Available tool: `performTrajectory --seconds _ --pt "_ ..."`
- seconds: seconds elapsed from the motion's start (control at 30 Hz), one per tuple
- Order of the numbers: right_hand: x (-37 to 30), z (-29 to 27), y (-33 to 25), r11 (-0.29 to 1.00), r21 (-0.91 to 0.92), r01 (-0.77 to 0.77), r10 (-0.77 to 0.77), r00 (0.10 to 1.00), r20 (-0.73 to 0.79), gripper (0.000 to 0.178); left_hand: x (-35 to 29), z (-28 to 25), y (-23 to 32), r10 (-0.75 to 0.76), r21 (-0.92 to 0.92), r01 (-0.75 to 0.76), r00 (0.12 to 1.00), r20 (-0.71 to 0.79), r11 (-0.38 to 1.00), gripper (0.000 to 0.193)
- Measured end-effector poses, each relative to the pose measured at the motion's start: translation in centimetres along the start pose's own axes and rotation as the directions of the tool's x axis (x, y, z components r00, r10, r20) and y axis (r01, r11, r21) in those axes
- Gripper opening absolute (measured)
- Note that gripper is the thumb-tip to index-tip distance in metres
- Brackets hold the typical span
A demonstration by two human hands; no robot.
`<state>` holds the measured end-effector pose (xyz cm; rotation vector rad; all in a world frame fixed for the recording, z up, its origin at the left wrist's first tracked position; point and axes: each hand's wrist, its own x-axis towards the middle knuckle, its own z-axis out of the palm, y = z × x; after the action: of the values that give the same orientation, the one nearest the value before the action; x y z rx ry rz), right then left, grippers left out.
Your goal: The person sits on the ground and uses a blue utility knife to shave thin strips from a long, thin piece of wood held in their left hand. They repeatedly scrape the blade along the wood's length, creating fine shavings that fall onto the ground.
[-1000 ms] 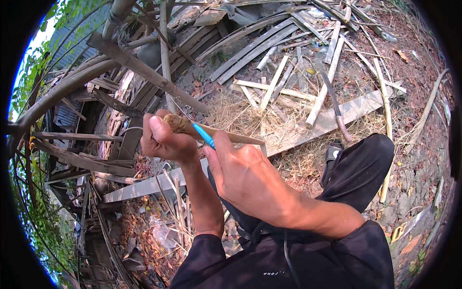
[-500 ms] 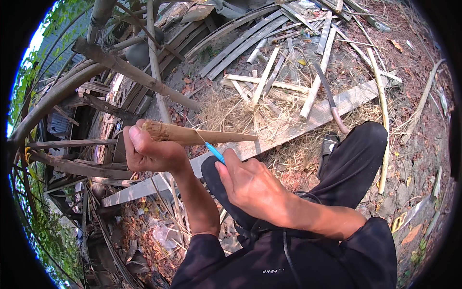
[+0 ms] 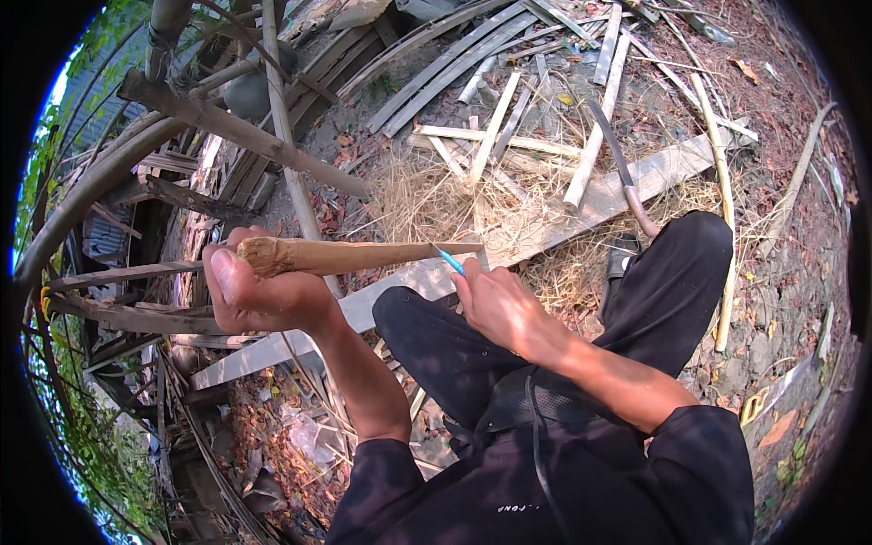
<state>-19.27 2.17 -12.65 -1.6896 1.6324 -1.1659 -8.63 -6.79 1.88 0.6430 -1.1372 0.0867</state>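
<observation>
My left hand point(image 3: 263, 282) is closed round the thick, rough-cut end of a pale tapered wooden stick point(image 3: 341, 258), which points to the right. In my right hand point(image 3: 504, 304) is a small knife point(image 3: 450, 261) with a light blue handle. Its thin blade meets the stick close to the narrow tip; the blade itself shows only faintly. Both hands are above a long grey plank point(image 3: 554, 227) on the ground, between my bent legs.
Pale shavings point(image 3: 418, 204) and cut wood strips lie beyond the plank. A curved sickle-like blade point(image 3: 618, 159) with a wooden handle rests near my right knee. A yellow-handled saw point(image 3: 754, 407) lies far right. Poles and stacked boards point(image 3: 245, 136) crowd the left.
My right hand has moved right and slightly up with the knife, from the stick's middle toward its narrow tip. My left hand and the stick have shifted a little left.
</observation>
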Motion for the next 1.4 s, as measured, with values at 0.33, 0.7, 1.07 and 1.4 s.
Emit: performTrajectory --seconds 0.33,0.7,1.07,1.4 --pt "0.3 2.6 -0.4 0.992 0.06 -0.115 0.113 0.993 0.038 0.028 0.5 -0.5 -0.5 -0.019 0.016 0.02 0.997 -0.073 1.0 0.035" --pt "1.5 -0.1 -2.9 0.951 0.308 -0.018 0.016 1.0 0.009 0.025 1.0 -1.6 -1.1 -0.062 -0.006 0.062 0.998 -0.026 0.998 0.031" --pt "0.0 7.1 6.7 0.959 0.086 -0.269 0.261 0.96 0.099 0.031 1.2 -2.3 -1.8 -0.028 -0.033 0.023 0.983 -0.182 0.999 0.03" --pt "1.0 4.6 2.1 0.989 0.131 -0.073 0.078 0.996 -0.033 0.027 0.8 -2.2 -1.4 -0.068 -0.045 0.062 0.988 -0.141 0.997 0.029"
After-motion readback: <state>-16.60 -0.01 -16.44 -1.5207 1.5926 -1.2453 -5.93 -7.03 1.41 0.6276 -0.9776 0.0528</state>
